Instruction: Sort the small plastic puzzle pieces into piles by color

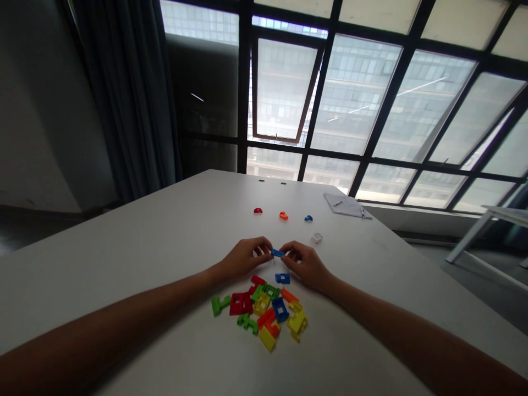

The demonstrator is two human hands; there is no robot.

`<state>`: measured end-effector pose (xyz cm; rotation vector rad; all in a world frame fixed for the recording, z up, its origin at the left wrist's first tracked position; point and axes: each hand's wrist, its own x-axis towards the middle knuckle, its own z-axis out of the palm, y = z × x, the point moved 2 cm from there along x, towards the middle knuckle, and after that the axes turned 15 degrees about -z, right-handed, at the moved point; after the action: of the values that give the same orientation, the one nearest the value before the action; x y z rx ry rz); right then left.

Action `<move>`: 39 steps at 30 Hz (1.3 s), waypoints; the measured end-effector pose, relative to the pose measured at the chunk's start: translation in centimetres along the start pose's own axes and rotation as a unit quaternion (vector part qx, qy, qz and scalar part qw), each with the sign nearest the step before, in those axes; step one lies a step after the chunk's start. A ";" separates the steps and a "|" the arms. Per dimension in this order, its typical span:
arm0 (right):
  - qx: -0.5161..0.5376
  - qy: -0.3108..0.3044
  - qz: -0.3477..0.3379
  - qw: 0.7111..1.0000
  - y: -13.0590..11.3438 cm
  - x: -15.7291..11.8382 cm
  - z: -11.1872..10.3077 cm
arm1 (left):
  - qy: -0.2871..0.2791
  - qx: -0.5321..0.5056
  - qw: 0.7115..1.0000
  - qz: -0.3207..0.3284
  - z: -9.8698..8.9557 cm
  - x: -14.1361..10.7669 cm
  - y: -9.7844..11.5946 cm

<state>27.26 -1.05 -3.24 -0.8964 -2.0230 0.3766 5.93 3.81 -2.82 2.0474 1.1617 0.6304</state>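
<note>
Both hands pinch a flat blue plastic piece [278, 253] between their fingertips, the left hand [244, 258] at one end and the right hand [306, 265] at the other. This keeps it over the white table [124, 258], just far of the loose heap of coloured plastic pieces [259, 313]. Farther off lie a red piece [258, 210], an orange piece [284, 215], a small blue piece [308, 218] and a clear piece [316, 237], well apart from the heap; no container holds any.
</note>
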 end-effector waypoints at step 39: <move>-0.192 -0.141 -0.064 0.969 3.9 2.5 -5.9 | 0.009 0.036 0.999 0.017 0.7 0.5 -0.2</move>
<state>32.91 3.05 -0.49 -0.9779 -2.4558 0.0356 6.55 4.15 -3.41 2.1290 1.1786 0.6335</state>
